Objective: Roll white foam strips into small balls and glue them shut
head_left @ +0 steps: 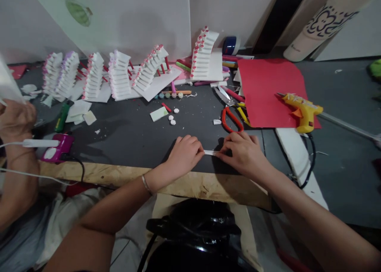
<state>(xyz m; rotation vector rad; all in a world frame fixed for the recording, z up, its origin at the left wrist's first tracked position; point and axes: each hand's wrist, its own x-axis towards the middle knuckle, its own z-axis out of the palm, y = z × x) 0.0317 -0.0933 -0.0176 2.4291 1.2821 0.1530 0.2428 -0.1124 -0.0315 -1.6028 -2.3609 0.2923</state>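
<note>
Between my two hands a narrow white strip (210, 153), which looks like paper, is held level just above the dark table near its front edge. The fingertips of my left hand (186, 153) pinch its left end. At the other end, my right hand (242, 151) pinches it between thumb and fingers. Only the middle of the strip shows; both ends are hidden by fingers. Red-handled scissors (232, 120) lie open just beyond my right hand. A small white piece (217, 122) and several white round bits (173, 122) lie beyond my hands.
Small white stair models (120, 75) with red posts line the back. At right, a yellow glue gun (305, 111) rests on red paper (270, 85), its cord hanging down. A bottle (324, 26) stands behind. Another person's hand (18, 119) is at left, near a purple power adapter (58, 148).
</note>
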